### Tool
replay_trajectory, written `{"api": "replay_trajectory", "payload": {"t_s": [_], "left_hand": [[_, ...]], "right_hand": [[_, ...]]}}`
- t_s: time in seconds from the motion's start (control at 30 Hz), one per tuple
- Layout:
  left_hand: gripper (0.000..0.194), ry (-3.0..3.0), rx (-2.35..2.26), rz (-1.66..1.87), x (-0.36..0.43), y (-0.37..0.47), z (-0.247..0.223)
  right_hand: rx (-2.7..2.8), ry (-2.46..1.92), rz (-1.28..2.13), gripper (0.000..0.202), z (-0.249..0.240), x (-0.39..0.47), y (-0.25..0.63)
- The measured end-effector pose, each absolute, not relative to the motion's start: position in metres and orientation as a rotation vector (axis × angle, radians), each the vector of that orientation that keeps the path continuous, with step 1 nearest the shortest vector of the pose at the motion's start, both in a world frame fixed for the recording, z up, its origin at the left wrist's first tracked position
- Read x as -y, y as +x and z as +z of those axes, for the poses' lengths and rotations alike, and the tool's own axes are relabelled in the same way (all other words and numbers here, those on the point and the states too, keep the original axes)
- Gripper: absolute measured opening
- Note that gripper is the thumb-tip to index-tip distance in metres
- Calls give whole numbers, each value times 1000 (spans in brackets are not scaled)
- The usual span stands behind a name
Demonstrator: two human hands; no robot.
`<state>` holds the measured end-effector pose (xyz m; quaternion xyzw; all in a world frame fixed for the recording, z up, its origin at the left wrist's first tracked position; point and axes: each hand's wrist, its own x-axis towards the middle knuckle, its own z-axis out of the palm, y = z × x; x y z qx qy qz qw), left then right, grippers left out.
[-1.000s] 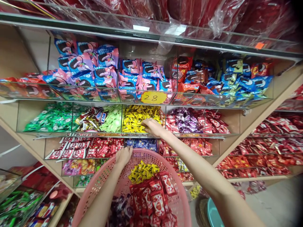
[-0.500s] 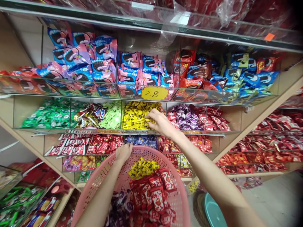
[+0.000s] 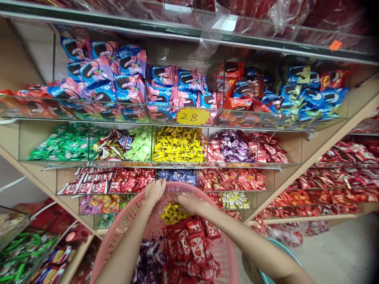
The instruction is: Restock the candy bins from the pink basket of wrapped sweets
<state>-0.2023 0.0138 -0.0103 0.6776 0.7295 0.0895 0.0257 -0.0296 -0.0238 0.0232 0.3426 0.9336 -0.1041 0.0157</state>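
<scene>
My left hand (image 3: 155,191) is closed around the far rim of a pink plastic basket (image 3: 104,240) with a perforated wall. Inside the basket, my right hand (image 3: 189,203) is just above a small pile of yellow-wrapped candies (image 3: 172,215), back of the hand up and fingers curled down. Whatever lies under those fingers is hidden. Red-and-white candy packets (image 3: 196,247) fill the basket's middle, with dark purple wrapped candies (image 3: 149,256) to their left.
Above the basket, a shelf bin holds more yellow candies (image 3: 179,145), with purple candies (image 3: 233,146) to its right and green candies (image 3: 63,142) further left. A yellow price tag (image 3: 193,116) reads 28. A teal tub (image 3: 282,252) stands on the floor at right.
My right hand has moved from the yellow candies in the shelf bin down into the basket, over the yellow pile. My left hand stays on the rim.
</scene>
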Motion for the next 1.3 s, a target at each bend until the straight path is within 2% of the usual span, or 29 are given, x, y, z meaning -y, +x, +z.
{"api": "replay_trajectory", "payload": {"t_s": [0.57, 0.7, 0.87, 1.0, 1.13, 1.3], "left_hand": [[60, 2077, -2258, 270, -12, -201, -8], [58, 2083, -2256, 278, -14, -202, -10], [56, 2104, -2254, 266, -14, -203, -10], [57, 2101, -2254, 273, -14, -202, -9], [56, 2093, -2262, 286, -14, -203, -11], [55, 2099, -2282, 291, -15, -204, -15]], "right_hand": [[-2687, 1238, -181, 27, 20, 32, -42], [-2755, 1208, -187, 26, 42, 33, -38], [-3120, 1086, -300, 17, 105, 25, -29], [-3346, 1224, -283, 11, 148, 1, -21], [-3362, 1475, -162, 10, 155, -29, -27], [-3445, 1424, -221, 14, 138, -51, -47]]}}
